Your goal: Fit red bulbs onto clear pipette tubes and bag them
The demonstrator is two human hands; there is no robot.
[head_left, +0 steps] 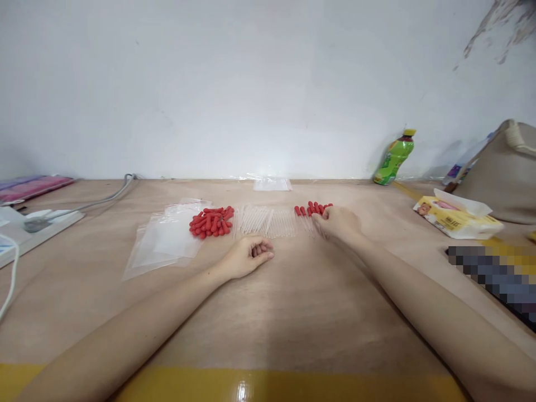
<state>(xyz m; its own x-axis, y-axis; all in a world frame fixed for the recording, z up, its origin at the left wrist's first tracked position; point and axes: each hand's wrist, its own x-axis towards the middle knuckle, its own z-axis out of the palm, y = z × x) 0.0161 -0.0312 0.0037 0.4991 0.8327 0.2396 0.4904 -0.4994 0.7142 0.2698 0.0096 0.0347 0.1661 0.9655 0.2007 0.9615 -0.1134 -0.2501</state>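
My left hand (248, 257) rests on its side on the table, fingers loosely curled and thumb apart, with nothing visible in it. Just beyond it lie a heap of red rubber bulbs (210, 222) and a row of thin clear dropper tubes (266, 220). Farther right, my right hand (338, 222) is closed, thumb and fingers together at the end of a group of droppers with red bulbs (302, 211). Its fingertips seem to pinch one dropper there, largely hidden by the hand.
Clear plastic bags (167, 240) lie fanned out at left, with a power strip (37, 234) beyond. Another small bag (272, 184) lies by the wall. A green bottle (393, 159), a tissue pack (456, 218) and a beige bag (494, 173) stand at right.
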